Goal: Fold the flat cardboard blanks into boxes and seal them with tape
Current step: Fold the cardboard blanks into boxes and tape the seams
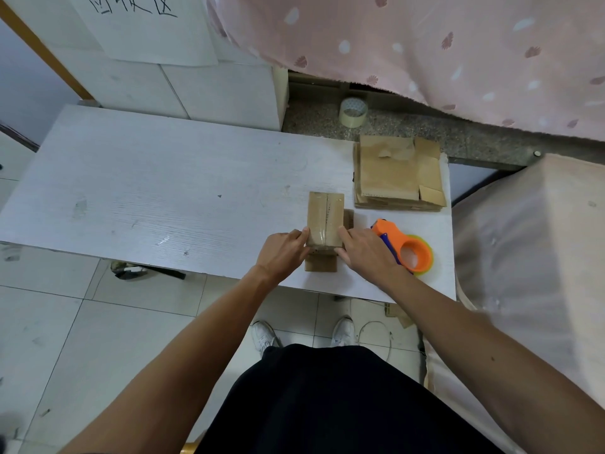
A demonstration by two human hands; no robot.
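- View: single, wide-angle, worn on my head; it looked from above the white table point(157, 191).
- Facing: forward and steeply down; my forearms ran in from the bottom edge, my shoes point(264, 335) showed beneath.
- Nearness: close; my left hand point(283, 253) and right hand point(363, 253) held the cardboard box point(325, 221) just right of centre.
- Reach: pink curtain point(425, 44) along the top, floor tiles point(49, 322) at left.

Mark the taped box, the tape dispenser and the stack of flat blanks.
taped box point(318, 217): head view, top face left of the seam.
tape dispenser point(404, 241): head view, orange body above the ring.
stack of flat blanks point(389, 173): head view, middle of the top sheet.
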